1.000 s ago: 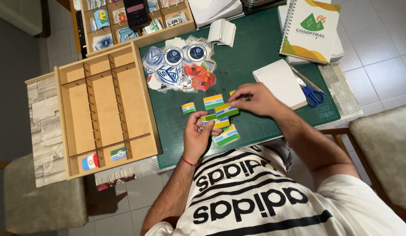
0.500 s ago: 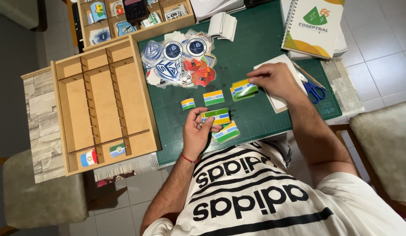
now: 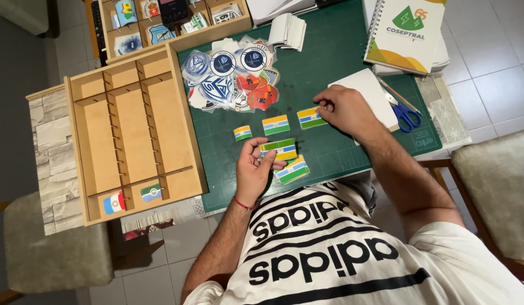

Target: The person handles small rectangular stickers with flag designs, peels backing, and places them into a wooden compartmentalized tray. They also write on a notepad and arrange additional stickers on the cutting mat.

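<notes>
1. Far left: a stone-patterned board lies under a wooden tray with long lengthwise compartments. Most hold nothing. The small compartments at its near end hold two flag stickers, one light blue, white and red, one green and white.
2. Behind the tray, a second wooden box holds crest-shaped stickers and cards in square cells.
3. Green cutting mat: a heap of round and shield-shaped stickers at its far left; a fanned stack of white cards behind that.
4. A row of striped stickers runs across the mat, long axes left to right: a small one, a middle one, and a right one.
5. Left hand, palm up, fingers curled, pinches a small stack of striped stickers between thumb and fingertips. One more striped sticker lies tilted on the mat just right of that hand.
6. Right hand is palm down, its fingertips pressed on the right end of the right one. The row extends leftward from this grip; the left hand is nearer the small one.
7. Just beyond the right hand: white paper pad, blue-handled scissors, a pencil.
8. Far right: a spiral notebook on the mat's corner.
</notes>
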